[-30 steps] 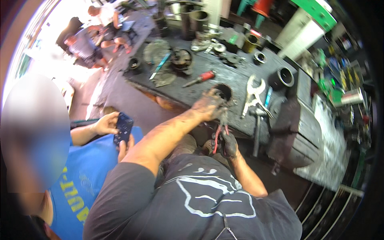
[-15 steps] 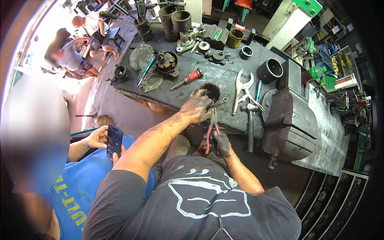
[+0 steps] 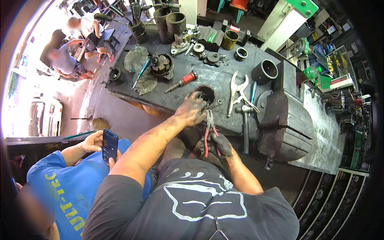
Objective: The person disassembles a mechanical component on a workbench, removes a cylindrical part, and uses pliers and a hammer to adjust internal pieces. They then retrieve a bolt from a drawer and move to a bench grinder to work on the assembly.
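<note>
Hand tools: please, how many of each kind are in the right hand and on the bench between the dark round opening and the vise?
Red-handled pliers, in the right hand: 1
Locking pliers: 1
Hammer: 1
Slim blue tool, exact kind unclear: 1
Total: 4

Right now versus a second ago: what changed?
The co-worker in blue moved, head nearer the lower edge, uncovering more of a white vehicle. The bench slid left in view, likely camera motion. Nothing was taken or let go. Unchanged: left hand at the cylinder, right hand holding pliers, co-worker holding phone.
</note>
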`<action>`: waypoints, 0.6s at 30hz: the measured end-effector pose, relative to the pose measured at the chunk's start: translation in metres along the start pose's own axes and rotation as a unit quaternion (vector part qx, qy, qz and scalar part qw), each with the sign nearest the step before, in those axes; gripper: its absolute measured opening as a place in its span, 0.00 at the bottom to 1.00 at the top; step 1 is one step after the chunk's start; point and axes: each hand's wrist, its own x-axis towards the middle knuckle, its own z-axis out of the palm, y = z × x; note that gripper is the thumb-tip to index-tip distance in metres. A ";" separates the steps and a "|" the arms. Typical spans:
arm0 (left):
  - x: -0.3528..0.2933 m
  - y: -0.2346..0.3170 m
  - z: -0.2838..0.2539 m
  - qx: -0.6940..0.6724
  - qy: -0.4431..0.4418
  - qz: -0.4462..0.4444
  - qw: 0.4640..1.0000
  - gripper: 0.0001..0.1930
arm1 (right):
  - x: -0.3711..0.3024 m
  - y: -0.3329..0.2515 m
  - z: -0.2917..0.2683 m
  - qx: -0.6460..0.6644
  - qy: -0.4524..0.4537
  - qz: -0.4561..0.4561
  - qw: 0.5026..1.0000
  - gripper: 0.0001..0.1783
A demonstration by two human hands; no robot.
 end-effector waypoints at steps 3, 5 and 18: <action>0.000 0.000 -0.002 0.002 0.001 -0.001 1.000 0.21 | 0.003 -0.002 -0.001 -0.063 0.050 0.019 0.997 0.21; -0.001 0.000 -0.002 0.009 -0.006 0.004 1.000 0.21 | 0.000 -0.037 -0.006 -0.143 0.132 0.075 0.978 0.22; -0.002 0.002 0.000 0.000 0.026 0.015 1.000 0.19 | 0.000 0.004 -0.004 0.048 0.009 -0.001 0.999 0.22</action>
